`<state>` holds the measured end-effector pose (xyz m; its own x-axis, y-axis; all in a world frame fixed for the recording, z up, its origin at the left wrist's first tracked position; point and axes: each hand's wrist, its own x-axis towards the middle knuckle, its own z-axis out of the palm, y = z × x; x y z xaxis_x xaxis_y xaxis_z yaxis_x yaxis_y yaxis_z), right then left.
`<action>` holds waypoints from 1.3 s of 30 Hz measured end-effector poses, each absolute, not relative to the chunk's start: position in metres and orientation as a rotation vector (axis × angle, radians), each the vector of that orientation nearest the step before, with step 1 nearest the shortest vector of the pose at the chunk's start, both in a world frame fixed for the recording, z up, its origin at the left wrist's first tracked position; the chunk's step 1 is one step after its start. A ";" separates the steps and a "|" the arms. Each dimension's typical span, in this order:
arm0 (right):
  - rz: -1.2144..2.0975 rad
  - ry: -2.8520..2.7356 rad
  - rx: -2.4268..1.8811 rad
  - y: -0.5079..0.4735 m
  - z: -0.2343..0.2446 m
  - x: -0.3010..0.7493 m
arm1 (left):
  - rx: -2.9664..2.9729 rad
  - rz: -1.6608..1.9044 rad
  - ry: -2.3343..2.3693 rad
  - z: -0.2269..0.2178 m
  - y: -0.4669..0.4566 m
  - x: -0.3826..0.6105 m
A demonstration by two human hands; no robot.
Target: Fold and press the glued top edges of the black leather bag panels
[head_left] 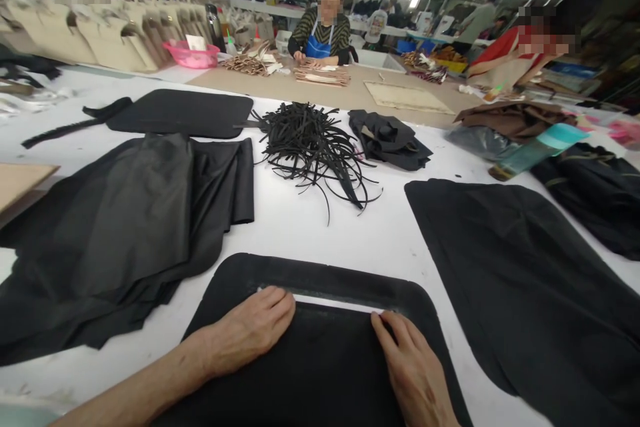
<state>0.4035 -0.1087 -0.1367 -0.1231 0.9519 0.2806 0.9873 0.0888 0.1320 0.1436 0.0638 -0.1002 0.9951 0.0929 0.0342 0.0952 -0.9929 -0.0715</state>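
Observation:
A black panel (330, 277) with rounded corners lies on the white table in front of me. A narrow white strip (335, 303) runs across it near its far edge, and I cannot tell if it is a slot or a band. Below that strip, a black sheet (325, 360) covers the middle. My left hand (253, 323) is closed at the left end of the strip, fingers curled together on the black sheet. At the right end, my right hand (413, 360) is closed too, thumb and fingers close together at the sheet's edge. Both fingertips are partly hidden.
Draped black sheets (115, 213) lie left, more black panels (525, 280) right. Beyond are a heap of thin black strips (305, 137), folded black pieces (390, 137) and another panel (185, 112). A bottle (537, 152) lies tilted at right. A co-worker (323, 27) sits opposite.

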 end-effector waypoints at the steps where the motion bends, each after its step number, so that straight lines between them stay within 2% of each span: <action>1: -0.440 -2.237 -1.999 -0.109 -0.138 0.404 | -3.063 -0.056 -0.139 -0.101 0.065 0.141; 11: -0.598 -2.259 -1.899 -0.104 -0.135 0.406 | -3.076 -0.073 -0.183 -0.103 0.079 0.109; 18: -0.695 -2.316 -1.800 -0.101 -0.132 0.411 | -3.127 -0.090 -0.355 -0.100 0.078 0.096; 22: -0.715 -2.315 -1.735 -0.101 -0.128 0.417 | -3.217 -0.219 -0.579 -0.096 0.076 0.088; 26: -0.640 -2.295 -1.744 -0.090 -0.126 0.393 | -3.248 -0.326 -0.761 -0.097 0.070 0.088; 32: -0.369 -2.172 -1.717 -0.051 -0.136 0.317 | -3.216 -0.189 -0.693 -0.109 0.065 0.101; 39: -0.451 -2.070 -1.680 -0.044 -0.147 0.317 | -3.072 -0.674 -0.704 -0.130 0.071 0.091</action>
<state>0.3171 -0.0436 -0.1473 -0.1696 0.8359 0.5221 0.9772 0.2111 -0.0206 0.0911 0.0710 -0.1297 0.8175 0.4326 0.3802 0.3988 -0.9015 0.1681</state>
